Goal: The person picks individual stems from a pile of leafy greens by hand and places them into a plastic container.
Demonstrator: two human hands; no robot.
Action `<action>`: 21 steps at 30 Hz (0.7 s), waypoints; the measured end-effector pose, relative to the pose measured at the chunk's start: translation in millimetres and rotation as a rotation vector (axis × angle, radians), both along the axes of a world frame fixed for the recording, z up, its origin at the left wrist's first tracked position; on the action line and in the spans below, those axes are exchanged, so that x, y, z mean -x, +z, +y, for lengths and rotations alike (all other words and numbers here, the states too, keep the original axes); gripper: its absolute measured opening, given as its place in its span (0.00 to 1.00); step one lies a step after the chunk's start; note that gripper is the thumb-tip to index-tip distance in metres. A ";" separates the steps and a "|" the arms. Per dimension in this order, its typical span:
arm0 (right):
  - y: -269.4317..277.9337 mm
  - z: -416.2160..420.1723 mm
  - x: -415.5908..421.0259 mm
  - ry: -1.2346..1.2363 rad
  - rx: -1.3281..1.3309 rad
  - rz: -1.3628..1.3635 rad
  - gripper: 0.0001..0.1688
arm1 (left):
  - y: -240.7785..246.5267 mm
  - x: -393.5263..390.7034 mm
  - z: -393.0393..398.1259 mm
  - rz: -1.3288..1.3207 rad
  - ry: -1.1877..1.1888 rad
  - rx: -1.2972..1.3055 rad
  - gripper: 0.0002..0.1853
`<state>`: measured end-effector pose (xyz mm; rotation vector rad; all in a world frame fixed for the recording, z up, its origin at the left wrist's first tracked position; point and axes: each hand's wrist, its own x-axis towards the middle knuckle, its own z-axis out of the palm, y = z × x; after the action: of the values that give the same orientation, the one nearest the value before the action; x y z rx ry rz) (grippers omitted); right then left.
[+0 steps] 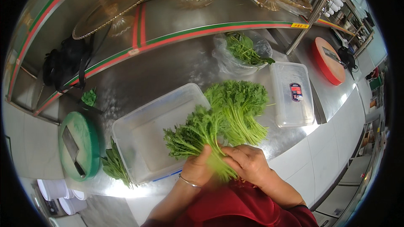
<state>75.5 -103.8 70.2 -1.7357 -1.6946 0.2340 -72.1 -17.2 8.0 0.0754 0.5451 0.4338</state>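
Note:
My left hand [197, 168], with a bracelet at its wrist, grips a bunch of frilly chrysanthemum greens [202, 129] around the stems. The leaves point away from me, over the right side of an open clear plastic bin [154, 135]. At the stems, the bent fingers of my right hand [249, 162] close on the same bunch; its thumb is hidden. The stem ends below are blurred. Just beyond my right hand, a larger pile of the same greens [244, 110] lies on the steel table [151, 69], stems towards me.
Left of the bin are loose leafy stems [113, 160] and a green-rimmed chopping board [80, 146] bearing a cleaver [71, 143]. A plastic-lined bowl of greens [243, 52] and a lidded clear box [293, 94] stand beyond. A shelf [202, 39] overhangs the table's back.

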 end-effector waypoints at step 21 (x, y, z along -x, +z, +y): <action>-102.5 -22.0 -95.2 -0.570 0.243 0.378 0.09 | -19.9 -0.7 21.7 0.148 0.159 -0.155 0.07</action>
<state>170.7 -125.7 -32.3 -2.1139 -0.8885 0.4807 -71.3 4.5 -11.8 0.2154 0.6648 0.6291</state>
